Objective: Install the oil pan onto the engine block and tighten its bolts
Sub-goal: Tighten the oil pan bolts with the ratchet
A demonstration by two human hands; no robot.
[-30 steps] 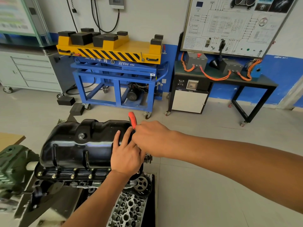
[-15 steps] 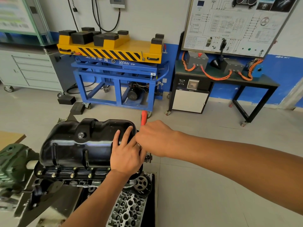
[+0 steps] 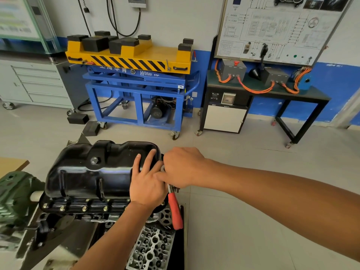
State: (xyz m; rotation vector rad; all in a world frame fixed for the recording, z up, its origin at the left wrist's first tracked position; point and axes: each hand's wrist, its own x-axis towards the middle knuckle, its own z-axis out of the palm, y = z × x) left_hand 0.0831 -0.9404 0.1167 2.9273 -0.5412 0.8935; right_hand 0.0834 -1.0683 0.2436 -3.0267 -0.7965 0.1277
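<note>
- Swung round since a second ago, the red-handled ratchet [image 3: 175,209] now points down toward the cylinder head [image 3: 152,248], not up past the knuckles.
- Right hand [image 3: 183,166]: fingers curled round the ratchet's head end.
- Left hand [image 3: 146,184] lies flat, fingers apart, on the black oil pan [image 3: 87,172], which sits on the engine block [image 3: 93,217] with bolts [image 3: 84,208] along its flange.
- Beyond, the blue lift trolley [image 3: 136,88] has lettering starting "HY"; the rest is blurred.

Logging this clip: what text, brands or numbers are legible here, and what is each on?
"上海华育": white characters on the blue lift cart, blurred, so not certain.
"HY...": white lettering right of that on the same cart; remaining letters and digits unclear.
Diagram board on the wall: print too small.
Poster at top left: blurred.
Oil pan, red-handled wrench: no text seen.
</note>
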